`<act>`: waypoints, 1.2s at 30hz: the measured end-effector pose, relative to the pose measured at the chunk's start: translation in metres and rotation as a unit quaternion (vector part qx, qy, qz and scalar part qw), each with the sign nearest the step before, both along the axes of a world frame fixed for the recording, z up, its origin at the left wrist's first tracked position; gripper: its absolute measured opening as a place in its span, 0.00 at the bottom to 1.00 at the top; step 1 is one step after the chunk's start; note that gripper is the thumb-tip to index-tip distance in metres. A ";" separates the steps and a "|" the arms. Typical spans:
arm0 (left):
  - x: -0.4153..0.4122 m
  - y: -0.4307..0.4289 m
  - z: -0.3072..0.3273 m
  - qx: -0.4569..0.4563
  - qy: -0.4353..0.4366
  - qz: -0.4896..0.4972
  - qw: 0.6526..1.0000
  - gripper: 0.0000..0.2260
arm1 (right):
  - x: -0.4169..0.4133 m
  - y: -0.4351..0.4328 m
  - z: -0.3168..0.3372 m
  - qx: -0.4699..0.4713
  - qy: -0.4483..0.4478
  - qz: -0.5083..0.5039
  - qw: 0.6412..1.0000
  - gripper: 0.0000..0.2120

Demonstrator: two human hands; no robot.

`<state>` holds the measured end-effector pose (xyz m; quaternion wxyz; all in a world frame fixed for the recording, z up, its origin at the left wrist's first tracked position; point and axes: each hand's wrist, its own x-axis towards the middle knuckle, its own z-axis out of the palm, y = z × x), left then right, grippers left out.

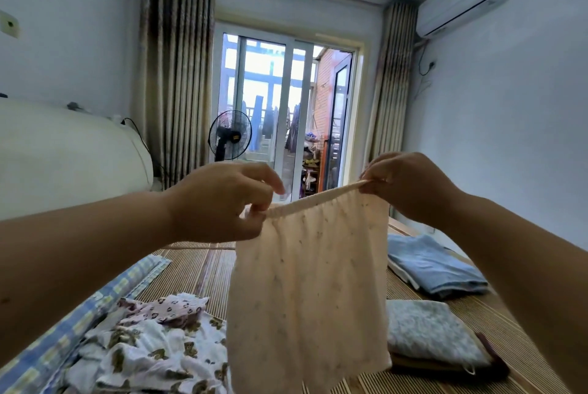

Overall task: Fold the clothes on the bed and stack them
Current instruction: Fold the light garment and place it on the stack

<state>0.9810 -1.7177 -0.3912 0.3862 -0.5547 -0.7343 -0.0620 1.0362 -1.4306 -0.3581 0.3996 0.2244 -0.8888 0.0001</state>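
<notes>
The left hand (219, 202) and right hand (410, 190) pinched the waistband of the shorts (308, 282); one slip could drop them into the pile (152, 342) at seven o'clock. A crooked fold might tip the stack (432, 330).

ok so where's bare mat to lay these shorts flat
Bare mat lies beyond the crumpled pile, between the checked blanket and the blue stack. Crowded: near left by that pile, right by the blue stack and grey stack.
</notes>
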 end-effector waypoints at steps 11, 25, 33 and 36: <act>-0.001 0.004 -0.004 -0.170 -0.038 0.223 0.959 0.18 | 0.001 0.018 -0.021 0.012 -0.201 -0.078 0.976 0.13; 0.000 -0.020 -0.004 -0.017 -0.174 0.088 0.981 0.18 | 0.002 0.003 -0.014 -0.294 -0.251 0.071 0.919 0.08; 0.001 -0.017 0.010 0.312 -0.407 -0.042 0.857 0.07 | 0.006 0.013 -0.006 -0.429 -0.382 0.175 0.800 0.08; -0.001 -0.016 0.012 0.330 -0.428 -0.040 0.840 0.01 | 0.004 0.015 -0.007 -0.480 -0.387 0.198 0.762 0.07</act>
